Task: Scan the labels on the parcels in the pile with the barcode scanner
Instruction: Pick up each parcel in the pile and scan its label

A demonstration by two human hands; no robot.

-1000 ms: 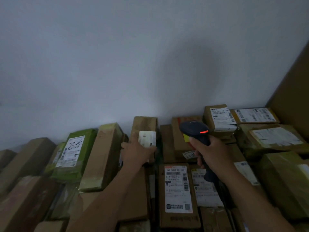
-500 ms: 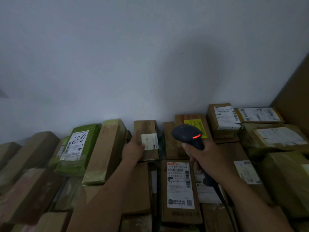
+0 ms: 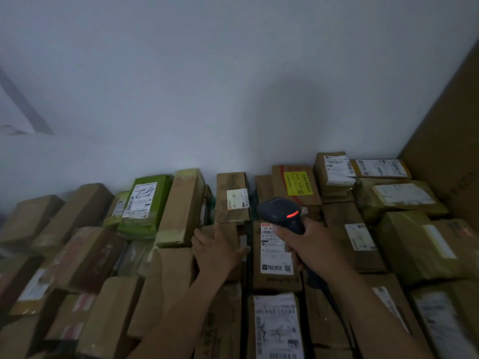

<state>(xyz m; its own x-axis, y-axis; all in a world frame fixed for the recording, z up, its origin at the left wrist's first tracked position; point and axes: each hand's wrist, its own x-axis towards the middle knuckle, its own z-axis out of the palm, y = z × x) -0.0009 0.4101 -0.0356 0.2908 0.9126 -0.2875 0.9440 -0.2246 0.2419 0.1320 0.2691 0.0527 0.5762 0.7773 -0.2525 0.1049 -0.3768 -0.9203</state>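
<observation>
Left hand (image 3: 217,252) has drawn back from the small labelled box (image 3: 232,196), fingers spread; right hand (image 3: 315,248) grips the scanner (image 3: 281,213).

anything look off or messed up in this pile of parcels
Nothing looks spilled. On the left, the green parcel and the long brown box beside it lie tilted rather than flat. At the back right, the white label on one carton looks wrinkled and hangs over its edge.

Parcels (image 3: 181,206) lie packed edge to edge under left hand (image 3: 217,251) and right hand (image 3: 311,244). Wall (image 3: 233,99) ahead; tall carton (image 3: 445,151) right of right hand. Open air above.
</observation>
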